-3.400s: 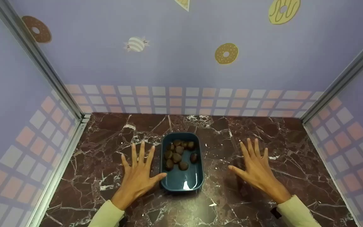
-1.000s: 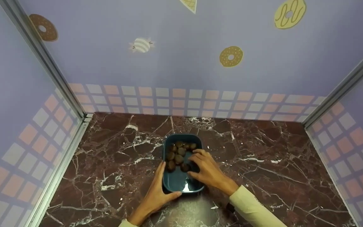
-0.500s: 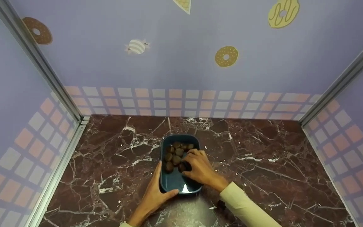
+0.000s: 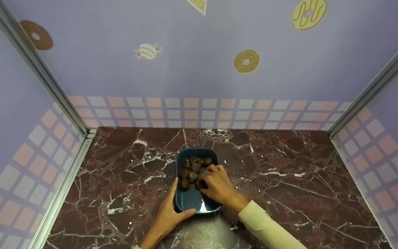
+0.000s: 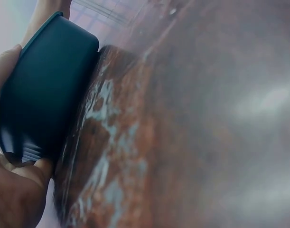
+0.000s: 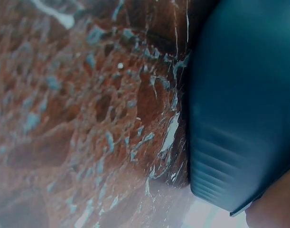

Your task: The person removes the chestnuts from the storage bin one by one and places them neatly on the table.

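A dark teal rectangular container (image 4: 190,202) lies lengthwise at the middle of the tabletop. Brown chestnuts (image 4: 193,176), several of them, sit toward its far and left part. My left hand (image 4: 169,214) holds the near left corner, fingers along the left wall and thumb on the near end; the left wrist view shows the container's outer wall (image 5: 50,80) between them. Over the right rim, my right hand (image 4: 219,185) reaches in with curled fingers and thumb at a chestnut (image 4: 200,185), partly hidden by the hand. The right wrist view shows mostly the container's ribbed outer wall (image 6: 244,95).
The tabletop (image 4: 288,200) is dark red marble-patterned with white veins. A purple back wall (image 4: 199,76) with printed sweets and a checked band encloses it behind, and side panels (image 4: 16,162) with metal corner rails stand left and right.
Both hands were spread flat beside the container; the left has since taken its near left corner, the right has gone inside. Lately the right fingers have closed in slightly around a chestnut.
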Demonstrator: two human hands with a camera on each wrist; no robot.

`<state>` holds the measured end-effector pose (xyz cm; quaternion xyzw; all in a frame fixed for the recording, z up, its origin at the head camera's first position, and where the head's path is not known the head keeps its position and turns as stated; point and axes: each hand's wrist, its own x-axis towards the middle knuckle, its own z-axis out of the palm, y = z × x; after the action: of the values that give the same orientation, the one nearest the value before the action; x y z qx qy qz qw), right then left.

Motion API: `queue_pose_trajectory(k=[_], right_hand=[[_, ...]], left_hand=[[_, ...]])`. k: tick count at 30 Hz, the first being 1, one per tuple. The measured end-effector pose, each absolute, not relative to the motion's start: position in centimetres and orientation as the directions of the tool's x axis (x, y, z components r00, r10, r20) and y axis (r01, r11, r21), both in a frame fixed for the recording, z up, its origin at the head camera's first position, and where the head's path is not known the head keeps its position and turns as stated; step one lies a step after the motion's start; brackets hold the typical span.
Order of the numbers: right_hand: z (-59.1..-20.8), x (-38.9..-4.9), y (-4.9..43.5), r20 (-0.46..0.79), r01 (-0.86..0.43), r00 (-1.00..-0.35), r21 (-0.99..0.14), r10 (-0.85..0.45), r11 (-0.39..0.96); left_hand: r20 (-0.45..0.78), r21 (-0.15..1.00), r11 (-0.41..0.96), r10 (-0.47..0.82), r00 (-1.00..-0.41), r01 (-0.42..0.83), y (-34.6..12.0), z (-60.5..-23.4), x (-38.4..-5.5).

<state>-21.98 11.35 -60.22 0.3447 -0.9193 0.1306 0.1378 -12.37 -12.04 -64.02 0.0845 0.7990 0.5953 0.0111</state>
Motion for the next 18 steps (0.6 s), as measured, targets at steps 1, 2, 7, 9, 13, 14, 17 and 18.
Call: queue_pose_trajectory(k=[1, 2, 7, 9, 13, 14, 17, 18], right_hand=[[-60.2, -22.0, 11.4, 0.347, -0.671, -0.723, -0.145, -0.598, 0.727], [-60.2, -22.0, 11.4, 0.352, -0.673, -0.720, -0.145, -0.598, 0.725], [-59.6, -21.7, 11.8, 0.379, -0.690, -0.706, -0.178, -0.599, 0.701], [-59.2, -21.5, 12.1, 0.399, -0.703, -0.695, -0.201, -0.598, 0.682], [-58.3, -21.1, 12.6, 0.434, -0.720, -0.680, -0.243, -0.591, 0.651], [-58.0, -21.0, 12.8, 0.439, -0.721, -0.680, -0.251, -0.588, 0.646], [-57.5, -20.7, 13.4, 0.449, -0.718, -0.682, -0.263, -0.577, 0.644], [-57.3, -20.6, 13.7, 0.454, -0.717, -0.682, -0.263, -0.574, 0.645]], left_hand=[[0.082, 0.952, 0.281, 0.147, -0.986, 0.121, -12.1, -64.0, -12.4], [0.079, 0.952, 0.283, 0.146, -0.986, 0.119, -12.1, -64.0, -12.4], [0.066, 0.951, 0.288, 0.149, -0.987, 0.107, -12.1, -64.0, -12.3], [0.061, 0.952, 0.288, 0.150, -0.987, 0.103, -12.1, -63.9, -12.3], [0.057, 0.948, 0.303, 0.149, -0.987, 0.100, -12.2, -63.9, -12.3], [0.055, 0.944, 0.313, 0.149, -0.987, 0.100, -12.2, -63.8, -12.3], [0.049, 0.938, 0.332, 0.151, -0.987, 0.097, -12.1, -63.7, -12.4], [0.047, 0.937, 0.336, 0.151, -0.987, 0.096, -12.1, -63.6, -12.4]])
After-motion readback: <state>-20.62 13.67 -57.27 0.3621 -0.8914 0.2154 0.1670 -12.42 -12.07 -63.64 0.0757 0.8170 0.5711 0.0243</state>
